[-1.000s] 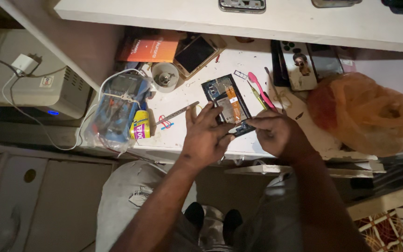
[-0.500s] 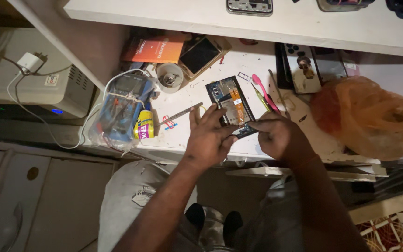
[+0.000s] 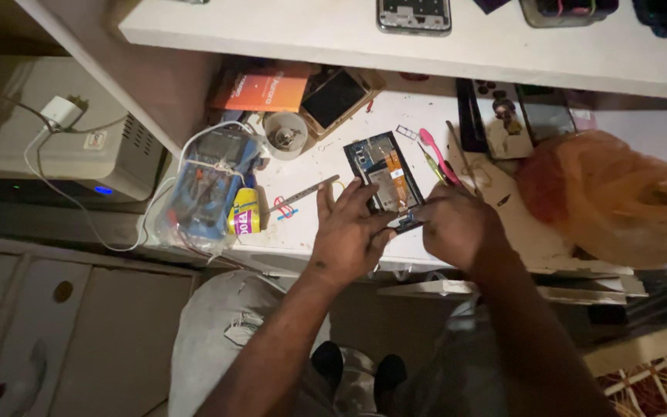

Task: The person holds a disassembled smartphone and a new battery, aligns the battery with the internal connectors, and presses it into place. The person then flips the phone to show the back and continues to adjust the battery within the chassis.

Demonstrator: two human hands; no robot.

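- White, cluttered workbench [image 3: 310, 224] under a shelf [image 3: 310, 35].
- Opened phone [image 3: 384, 174] lies face-down just beyond both hands.
- Left hand [image 3: 345, 232] and right hand [image 3: 453, 224] pinch its near end.

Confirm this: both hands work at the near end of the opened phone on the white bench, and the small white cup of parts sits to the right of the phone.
One detail is wrong. In the head view the small white cup sits left of the opened phone, not right. The rest holds: the left hand and right hand work at the phone's near end on the white bench.
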